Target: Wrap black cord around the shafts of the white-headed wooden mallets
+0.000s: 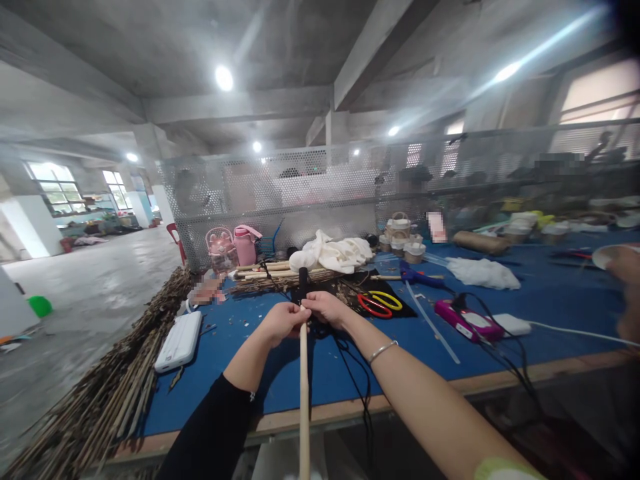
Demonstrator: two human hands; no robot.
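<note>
A pale wooden stick runs from the bottom of the view up to my hands at the middle of the blue table. My left hand is closed round its far end. My right hand pinches at the stick's tip from the right side; whether it holds something small there is hidden. A black upright tool stands just beyond my fingers. To the right, scissors with red and yellow handles lie on a black cloth.
Dry twigs line the table's left edge, beside a white power bank. White cloth and sticks lie behind my hands. A blue glue gun, magenta device and cables are right. A person's blurred hand shows far right.
</note>
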